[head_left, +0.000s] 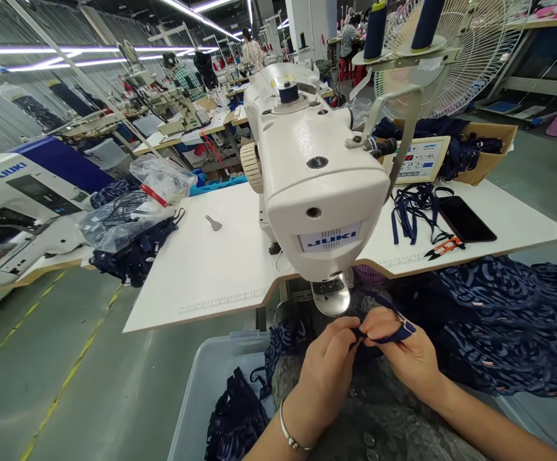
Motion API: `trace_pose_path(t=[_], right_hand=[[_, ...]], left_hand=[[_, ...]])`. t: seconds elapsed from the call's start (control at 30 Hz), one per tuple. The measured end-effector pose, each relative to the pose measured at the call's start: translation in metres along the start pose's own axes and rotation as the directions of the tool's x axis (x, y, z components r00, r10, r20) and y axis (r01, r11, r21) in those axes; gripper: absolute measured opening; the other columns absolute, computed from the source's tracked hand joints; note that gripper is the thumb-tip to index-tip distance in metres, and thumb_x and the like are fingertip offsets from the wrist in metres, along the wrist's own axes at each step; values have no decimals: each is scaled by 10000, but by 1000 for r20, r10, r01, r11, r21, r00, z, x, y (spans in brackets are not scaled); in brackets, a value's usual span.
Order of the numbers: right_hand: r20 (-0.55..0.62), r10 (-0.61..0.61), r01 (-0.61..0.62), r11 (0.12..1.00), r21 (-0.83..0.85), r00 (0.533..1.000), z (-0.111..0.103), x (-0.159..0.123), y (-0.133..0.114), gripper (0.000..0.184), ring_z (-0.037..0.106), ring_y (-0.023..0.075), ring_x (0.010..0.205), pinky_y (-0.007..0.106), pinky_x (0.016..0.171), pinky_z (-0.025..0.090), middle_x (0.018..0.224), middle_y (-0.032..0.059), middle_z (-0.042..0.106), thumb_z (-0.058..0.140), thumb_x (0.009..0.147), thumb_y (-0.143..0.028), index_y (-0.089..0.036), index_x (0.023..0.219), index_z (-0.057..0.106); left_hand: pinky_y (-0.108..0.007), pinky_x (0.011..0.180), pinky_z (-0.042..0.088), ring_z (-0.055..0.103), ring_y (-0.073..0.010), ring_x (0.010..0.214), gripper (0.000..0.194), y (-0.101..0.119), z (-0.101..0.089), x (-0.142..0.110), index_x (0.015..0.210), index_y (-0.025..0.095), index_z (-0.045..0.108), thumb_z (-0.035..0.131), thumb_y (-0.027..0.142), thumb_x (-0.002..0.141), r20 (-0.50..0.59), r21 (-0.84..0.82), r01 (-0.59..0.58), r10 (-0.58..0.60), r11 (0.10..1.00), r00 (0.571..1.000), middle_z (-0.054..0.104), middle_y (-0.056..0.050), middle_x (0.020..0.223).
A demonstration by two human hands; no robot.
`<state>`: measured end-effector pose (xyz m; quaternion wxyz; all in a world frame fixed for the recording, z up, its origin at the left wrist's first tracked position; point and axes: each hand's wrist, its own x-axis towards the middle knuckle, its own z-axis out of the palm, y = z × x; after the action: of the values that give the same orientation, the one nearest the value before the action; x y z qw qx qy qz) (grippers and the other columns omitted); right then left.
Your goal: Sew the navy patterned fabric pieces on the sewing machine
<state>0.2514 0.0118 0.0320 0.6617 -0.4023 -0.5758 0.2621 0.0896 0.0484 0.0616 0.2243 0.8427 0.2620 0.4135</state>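
Note:
Just in front of the sewing machine head [324, 186], my left hand [326, 362] and my right hand [406, 349] meet with fingertips pinched together. Both are closed on a narrow navy strap [391, 335]. A small slider [407, 326] shows on the strap where it crosses my right hand. What exactly lies between the fingertips is partly hidden by the fingers. The machine's metal presser plate [332, 299] is right above my fingertips. Dark navy patterned garments [509, 326] are heaped to the right of my right hand.
A translucent bin [196, 371] with navy garments stands at lower left. On the white table [211, 269] lies a metal key-like piece [214, 223]. Orange thread snips [444, 247], a phone [468, 219] and loose straps [410, 208] lie right, near a cardboard box [492, 153].

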Motion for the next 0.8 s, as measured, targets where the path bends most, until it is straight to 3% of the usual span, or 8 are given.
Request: trace_pose_path(t=[0.1, 0.27, 0.43, 0.5, 0.6, 0.7, 0.8], right_hand=[[37, 20, -19, 999, -29, 999, -3, 4, -6, 187, 662, 173, 790, 289, 712, 547, 797, 2, 695, 618, 900, -101, -274, 916, 686], [77, 86, -83, 996, -46, 993, -5, 7, -4, 178, 680, 164, 763, 255, 671, 549, 805, 3, 715, 589, 921, -134, -272, 883, 694], [-6, 229, -229, 973, -11, 974, -2, 9, -3, 63, 672, 180, 767, 268, 695, 556, 822, 22, 703, 674, 868, -219, -244, 819, 704], [-17, 342, -342, 940, 22, 939, 0, 13, -7, 74, 658, 180, 752, 256, 664, 553, 817, 25, 689, 702, 844, -292, -231, 803, 696], [66, 509, -509, 861, -19, 858, 0, 20, -12, 177, 632, 170, 726, 249, 655, 541, 777, 22, 669, 664, 862, -385, -215, 819, 688], [102, 587, -588, 809, -21, 803, 0, 25, -12, 246, 621, 173, 726, 268, 683, 543, 769, 21, 655, 629, 873, -450, -207, 852, 663], [103, 624, -629, 777, 23, 775, 0, 28, -13, 269, 624, 174, 718, 272, 689, 541, 760, 14, 640, 634, 863, -477, -208, 867, 633]], left_hand=[[-223, 869, 538, 657, -140, 1022, 212, -1, 1, -1, 957, 206, 482, 485, 4, 894, 22, -46, 61, -60, 997, 998, 667, -86, 1120], [-187, 730, 538, 674, -113, 811, 135, 1, 2, 3, 907, 226, 516, 581, 109, 892, 27, -122, 251, -249, 960, 968, 691, 2, 937], [-178, 633, 491, 625, -100, 682, 86, 4, 1, 7, 857, 211, 555, 637, 187, 868, 24, -175, 386, -388, 906, 921, 658, 24, 805], [-182, 597, 459, 593, -98, 650, 79, 5, 0, 8, 832, 206, 554, 625, 207, 867, 45, -197, 436, -436, 878, 899, 635, 29, 764], [-191, 581, 423, 556, -100, 642, 86, 7, -1, 8, 834, 204, 541, 621, 228, 856, 110, -264, 548, -540, 793, 834, 610, 32, 741], [-204, 631, 432, 579, -117, 724, 121, 7, -1, 7, 887, 206, 516, 624, 230, 838, 190, -391, 635, -617, 667, 764, 621, 19, 795], [-217, 652, 445, 596, -132, 774, 149, 6, -1, 6, 914, 207, 500, 623, 239, 836, 232, -441, 671, -647, 596, 727, 623, 5, 833]])
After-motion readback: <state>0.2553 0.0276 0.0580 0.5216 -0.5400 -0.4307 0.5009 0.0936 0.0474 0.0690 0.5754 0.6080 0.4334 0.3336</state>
